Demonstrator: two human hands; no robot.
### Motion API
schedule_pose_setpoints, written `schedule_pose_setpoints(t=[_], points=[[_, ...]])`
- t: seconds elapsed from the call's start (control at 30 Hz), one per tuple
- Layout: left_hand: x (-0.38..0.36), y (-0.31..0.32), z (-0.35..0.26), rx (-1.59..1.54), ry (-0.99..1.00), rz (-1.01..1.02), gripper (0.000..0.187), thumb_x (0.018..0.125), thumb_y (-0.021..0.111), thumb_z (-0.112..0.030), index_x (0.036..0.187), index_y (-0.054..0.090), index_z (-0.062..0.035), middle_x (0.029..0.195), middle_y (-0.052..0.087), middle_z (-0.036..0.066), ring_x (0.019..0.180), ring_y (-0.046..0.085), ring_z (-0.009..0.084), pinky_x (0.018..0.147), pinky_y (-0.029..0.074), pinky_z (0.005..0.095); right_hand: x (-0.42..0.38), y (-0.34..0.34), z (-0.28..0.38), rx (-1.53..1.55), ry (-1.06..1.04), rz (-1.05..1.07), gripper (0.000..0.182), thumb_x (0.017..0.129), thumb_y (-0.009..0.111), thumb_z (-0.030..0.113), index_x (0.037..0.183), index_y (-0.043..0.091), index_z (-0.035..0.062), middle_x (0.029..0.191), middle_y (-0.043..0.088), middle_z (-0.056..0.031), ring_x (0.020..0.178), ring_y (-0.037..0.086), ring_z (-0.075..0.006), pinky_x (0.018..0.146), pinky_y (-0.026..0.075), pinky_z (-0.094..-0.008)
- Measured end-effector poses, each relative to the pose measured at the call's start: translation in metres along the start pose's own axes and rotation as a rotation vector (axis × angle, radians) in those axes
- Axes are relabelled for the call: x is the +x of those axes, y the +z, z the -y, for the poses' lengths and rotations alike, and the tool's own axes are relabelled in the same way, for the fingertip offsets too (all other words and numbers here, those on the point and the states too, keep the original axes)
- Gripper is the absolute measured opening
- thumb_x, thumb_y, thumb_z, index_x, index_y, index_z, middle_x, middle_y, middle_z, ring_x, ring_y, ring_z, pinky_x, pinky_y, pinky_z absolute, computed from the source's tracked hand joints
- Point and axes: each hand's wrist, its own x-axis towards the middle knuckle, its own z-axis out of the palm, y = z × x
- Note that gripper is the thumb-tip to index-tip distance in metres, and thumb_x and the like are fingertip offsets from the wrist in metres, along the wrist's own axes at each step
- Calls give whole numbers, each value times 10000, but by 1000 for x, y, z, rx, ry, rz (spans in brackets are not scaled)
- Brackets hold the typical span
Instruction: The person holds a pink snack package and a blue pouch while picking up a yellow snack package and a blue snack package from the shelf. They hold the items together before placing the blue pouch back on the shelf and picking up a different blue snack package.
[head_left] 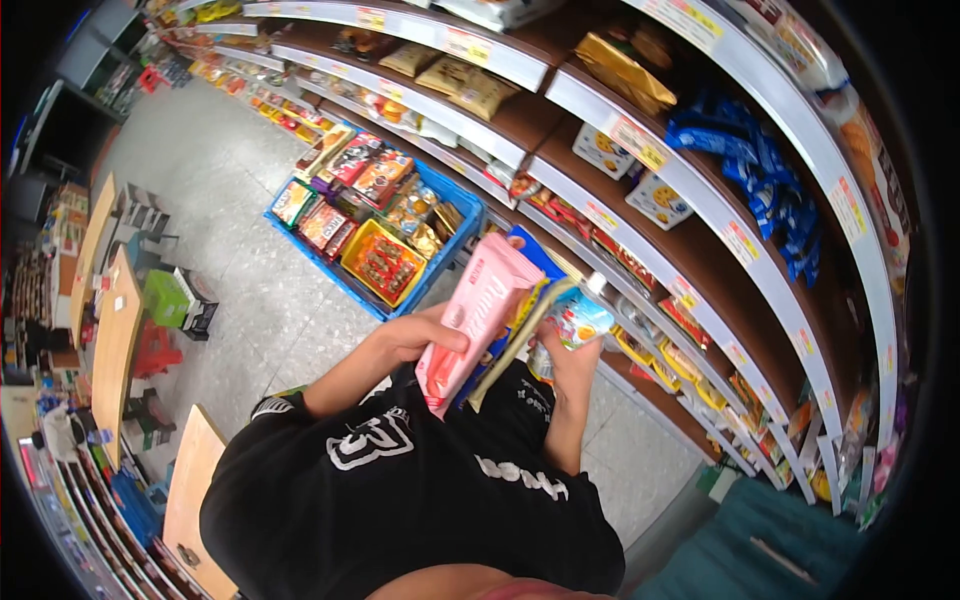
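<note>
In front of my chest, my left hand (425,335) is closed on a pink snack package (487,300), its thumb lying across the front. Behind that package show a blue and yellow packet (530,245) and a pale, flat packet (520,345) seen edge-on. My right hand (570,360) is closed around a drink pouch (580,318) with a white spout cap, and its thumb rests near the pale packet. Which hand bears the middle packets is hard to make out.
A blue crate (465,235) of boxed and bagged snacks stands on the floor by the shelves, with a yellow tray (420,262) inside. Curved-looking shelves (560,85) of snacks line the right. Wooden tabletops (120,340) and a green box (165,298) are at left.
</note>
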Motion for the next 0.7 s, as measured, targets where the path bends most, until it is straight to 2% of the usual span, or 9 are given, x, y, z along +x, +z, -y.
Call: schedule_pose_setpoints(t=[0.13, 0.27, 0.33, 0.37, 0.43, 0.53, 0.57, 0.7], points=[[1, -1, 1, -20, -10, 6, 926, 667, 841, -122, 1432, 325, -43, 1297, 522, 92, 1169, 543, 185, 1007, 419, 326, 1, 2, -3, -65, 22, -57, 293, 770, 675, -89, 1024, 540, -36, 796, 650, -118, 652, 663, -192, 569, 548, -301], [-2, 6, -3, -1, 7, 20, 906, 695, 826, -139, 1438, 316, -44, 1281, 526, 92, 1143, 551, 167, 972, 450, 328, 3, 12, -4, -135, -53, -122, 296, 755, 687, -78, 1011, 542, -44, 773, 639, -121, 617, 646, -187, 554, 531, -292], [-2, 6, -2, 25, 38, 20, 897, 706, 821, -153, 1438, 314, -44, 1274, 528, 90, 1114, 565, 155, 940, 468, 312, 7, 10, -13, -118, -45, -82, 302, 750, 701, -65, 1009, 546, -45, 792, 640, -118, 622, 639, -175, 563, 532, -294], [-3, 7, -3, 24, 52, 12, 897, 706, 821, -153, 1438, 314, -44, 1274, 528, 90, 1114, 565, 155, 940, 468, 312, 9, 12, -15, -160, -80, -79, 303, 751, 706, -60, 1011, 553, -46, 805, 643, -116, 634, 639, -171, 573, 534, -295], [-6, 11, -5, 72, 85, 54, 768, 760, 794, -162, 1387, 369, -31, 1221, 561, 87, 1111, 562, 143, 942, 471, 297, 11, 16, -17, -212, -113, -82, 304, 741, 738, -41, 1002, 582, -45, 845, 650, -100, 696, 637, -149, 631, 531, -287], [-8, 8, -3, 169, 92, 45, 750, 766, 789, -168, 1373, 377, -14, 1219, 555, 82, 1122, 540, 130, 940, 461, 282, 17, 14, -29, -303, -197, -62, 301, 727, 766, -30, 978, 600, -45, 872, 652, -85, 748, 629, -133, 680, 517, -279], [-8, 8, -3, 184, 96, 43, 751, 765, 792, -185, 1364, 380, -1, 1217, 550, 79, 1117, 535, 128, 932, 461, 276, 16, 17, -25, -326, -144, -72, 300, 719, 785, -13, 957, 605, -36, 886, 649, -73, 783, 617, -120, 711, 504, -269], [-10, 11, -4, 222, 124, 19, 773, 757, 804, -210, 1366, 378, 3, 1217, 549, 82, 1118, 535, 134, 935, 458, 279, 16, 18, -25, -429, -176, -71, 297, 721, 789, 0, 954, 606, -26, 884, 649, -68, 788, 616, -116, 716, 502, -264]])
